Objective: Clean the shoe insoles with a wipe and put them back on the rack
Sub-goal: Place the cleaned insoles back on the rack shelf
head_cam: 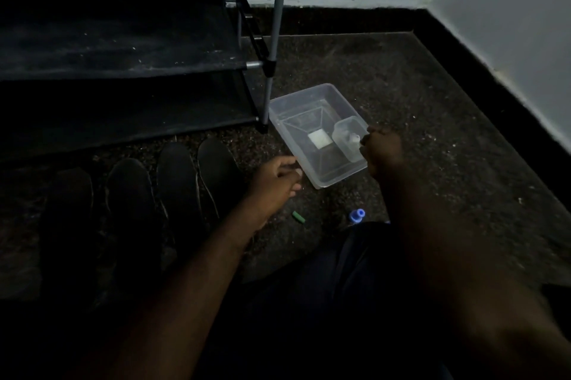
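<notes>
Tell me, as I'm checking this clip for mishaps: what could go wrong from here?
The right hand seems to pinch the small container in the tub by its rim; lifted so, it could tip and spill.
The blue-capped bottle and green piece lie on the floor by the forearms, easy to knock.
The dark insoles barely show in this dim light, so dirt may be missed.

Dark speckled floor (432,86): four insoles (182,181) in a row left, clear tub (296,95) right, rack (123,39) far left, blue cap (357,215) near.
</notes>
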